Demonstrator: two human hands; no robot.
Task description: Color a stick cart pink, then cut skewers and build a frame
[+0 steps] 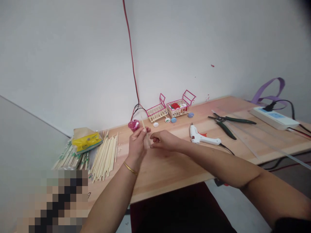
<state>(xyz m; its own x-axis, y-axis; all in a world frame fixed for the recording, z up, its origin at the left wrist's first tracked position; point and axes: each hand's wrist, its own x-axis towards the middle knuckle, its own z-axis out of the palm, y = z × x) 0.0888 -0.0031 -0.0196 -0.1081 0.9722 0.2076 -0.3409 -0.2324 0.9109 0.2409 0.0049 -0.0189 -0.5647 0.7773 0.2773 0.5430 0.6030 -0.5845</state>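
Note:
My left hand (138, 141) is closed on a thin wooden stick (143, 123), which points up and away from me above the middle of the table. Just right of it, my right hand (163, 140) has its fingers curled near the stick's lower end, with a gap between thumb and fingers and nothing seen in them. Behind the hands stand two small stick-built carts with pink trim, one slatted (156, 112) and one holding red and white pieces (178, 108). A pink cup (133, 125) is just beyond my left hand.
Loose sticks (105, 157) and a yellow packet (87, 143) lie left. To the right are a white glue gun (204, 137), green-handled pliers (224, 120) and a white power strip (274, 117). The table's front edge (170, 190) is below my hands.

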